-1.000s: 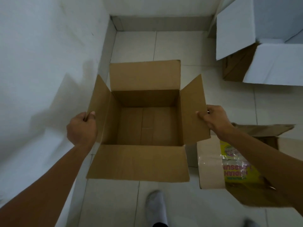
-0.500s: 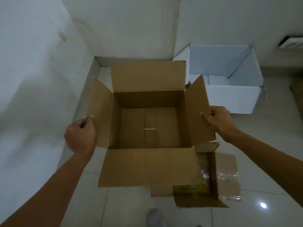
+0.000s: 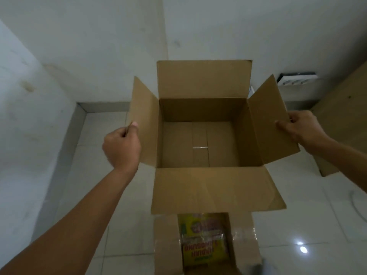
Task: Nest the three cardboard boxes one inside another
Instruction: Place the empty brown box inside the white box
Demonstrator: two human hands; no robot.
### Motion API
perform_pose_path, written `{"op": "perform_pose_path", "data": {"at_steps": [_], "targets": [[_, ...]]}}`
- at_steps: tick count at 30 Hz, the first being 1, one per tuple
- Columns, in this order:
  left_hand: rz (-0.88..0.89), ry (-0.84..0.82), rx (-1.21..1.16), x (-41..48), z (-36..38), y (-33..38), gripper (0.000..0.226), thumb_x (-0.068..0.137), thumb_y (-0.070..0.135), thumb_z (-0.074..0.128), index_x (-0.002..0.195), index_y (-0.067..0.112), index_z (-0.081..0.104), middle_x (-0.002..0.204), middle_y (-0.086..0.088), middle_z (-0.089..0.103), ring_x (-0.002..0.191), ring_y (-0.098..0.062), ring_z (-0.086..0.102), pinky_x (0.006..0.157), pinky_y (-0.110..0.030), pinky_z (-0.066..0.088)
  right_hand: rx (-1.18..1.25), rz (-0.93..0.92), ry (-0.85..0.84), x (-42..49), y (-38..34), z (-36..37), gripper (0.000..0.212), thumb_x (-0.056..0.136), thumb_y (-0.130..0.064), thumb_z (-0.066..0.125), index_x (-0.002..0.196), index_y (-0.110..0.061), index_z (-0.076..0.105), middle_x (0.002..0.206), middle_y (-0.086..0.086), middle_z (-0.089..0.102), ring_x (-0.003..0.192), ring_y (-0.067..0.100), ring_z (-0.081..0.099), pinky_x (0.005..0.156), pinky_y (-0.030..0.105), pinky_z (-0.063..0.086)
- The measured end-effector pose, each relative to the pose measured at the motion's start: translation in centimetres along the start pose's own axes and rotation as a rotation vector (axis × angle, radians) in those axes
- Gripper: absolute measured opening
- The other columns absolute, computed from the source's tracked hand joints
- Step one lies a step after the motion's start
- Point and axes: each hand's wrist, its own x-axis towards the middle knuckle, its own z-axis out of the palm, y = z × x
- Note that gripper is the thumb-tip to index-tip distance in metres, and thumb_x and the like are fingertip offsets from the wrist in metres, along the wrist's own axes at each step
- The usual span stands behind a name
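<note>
I hold an open brown cardboard box point(image 3: 200, 143) up in the air by its two side flaps. My left hand point(image 3: 121, 147) pinches the left flap and my right hand point(image 3: 299, 129) pinches the right flap. All four flaps stand open and the inside is empty. Below its near flap, on the floor, lies a smaller cardboard box point(image 3: 244, 241) with yellow printed packaging point(image 3: 202, 241) on it. The white box seen earlier is hidden behind the held box.
A white tiled floor point(image 3: 119, 225) meets white walls in a corner at the back left. A brown cardboard panel point(image 3: 341, 108) stands at the right edge. A white socket strip point(image 3: 297, 78) sits on the right wall.
The held box has shifted to the right and now covers the white box. The small printed box now lies directly below it. Both hands keep their grip on the flaps.
</note>
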Motion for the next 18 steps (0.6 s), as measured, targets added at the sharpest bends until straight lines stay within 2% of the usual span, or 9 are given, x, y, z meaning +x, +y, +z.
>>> {"op": "perform_pose_path", "data": {"at_steps": [1,3,6,8,11,14,16,18], "targets": [[0.006,-0.002,-0.006,0.4,1.3,1.2,0.052,0.080,0.033,0.063,0.042,0.015,0.032,0.033,0.004,0.030,0.031,-0.009,0.029,0.041,-0.022,0.022,-0.009,-0.015,0.008,1.1,-0.3,-1.1,0.025,0.089,-0.019,0.058,0.108,-0.004,0.063,0.092,0.009,0.063,0.067,0.014,0.060,0.063,0.024,0.048],[0.010,-0.005,-0.027,1.5,4.1,3.3,0.053,0.080,0.033,0.062,0.040,0.016,0.032,0.030,0.008,0.034,0.029,-0.007,0.031,0.040,-0.021,0.021,-0.006,-0.027,0.021,3.4,-0.7,-2.9,0.030,0.090,-0.019,0.057,0.112,0.000,0.061,0.095,0.012,0.062,0.068,0.017,0.060,0.071,0.027,0.048],[0.024,-0.012,-0.034,3.2,8.3,5.9,0.053,0.082,0.035,0.061,0.040,0.017,0.033,0.027,0.012,0.034,0.028,-0.006,0.030,0.034,-0.019,0.022,0.014,-0.043,0.040,7.9,-0.8,-4.8,0.036,0.089,-0.019,0.057,0.118,0.003,0.056,0.108,0.019,0.063,0.087,0.029,0.063,0.083,0.038,0.049],[0.040,-0.017,-0.025,4.3,11.3,6.9,0.054,0.083,0.035,0.061,0.040,0.017,0.033,0.027,0.010,0.031,0.028,-0.007,0.029,0.035,-0.019,0.021,0.024,-0.058,0.058,11.2,-0.3,-5.4,0.037,0.090,-0.019,0.057,0.120,0.003,0.055,0.116,0.022,0.062,0.096,0.033,0.063,0.089,0.044,0.049],[0.025,0.008,-0.047,5.5,16.0,7.3,0.054,0.082,0.034,0.061,0.040,0.016,0.032,0.027,0.011,0.030,0.029,-0.006,0.026,0.042,-0.020,0.023,0.046,-0.081,0.042,16.1,1.2,-5.5,0.037,0.091,-0.018,0.055,0.122,0.002,0.054,0.119,0.023,0.062,0.092,0.026,0.060,0.087,0.038,0.048],[0.020,0.037,-0.012,6.3,20.4,6.9,0.054,0.082,0.034,0.060,0.041,0.016,0.030,0.027,0.011,0.029,0.028,-0.006,0.025,0.038,-0.017,0.021,0.062,-0.091,0.033,21.0,3.2,-5.3,0.038,0.091,-0.020,0.056,0.123,0.001,0.054,0.121,0.021,0.061,0.094,0.027,0.060,0.086,0.038,0.048],[0.014,0.068,0.026,6.8,22.8,6.3,0.053,0.082,0.035,0.060,0.043,0.016,0.029,0.030,0.009,0.030,0.030,-0.008,0.025,0.036,-0.019,0.020,0.070,-0.097,0.029,24.0,4.4,-4.9,0.037,0.090,-0.019,0.057,0.121,0.000,0.056,0.118,0.020,0.062,0.090,0.024,0.059,0.080,0.032,0.048],[0.007,0.102,0.083,7.2,24.3,5.5,0.052,0.082,0.038,0.059,0.044,0.014,0.033,0.036,0.006,0.032,0.035,-0.009,0.028,0.041,-0.022,0.023,0.100,-0.091,0.031,26.2,5.3,-4.0,0.035,0.090,-0.018,0.057,0.120,0.000,0.057,0.113,0.019,0.063,0.086,0.023,0.058,0.072,0.027,0.047]]}}
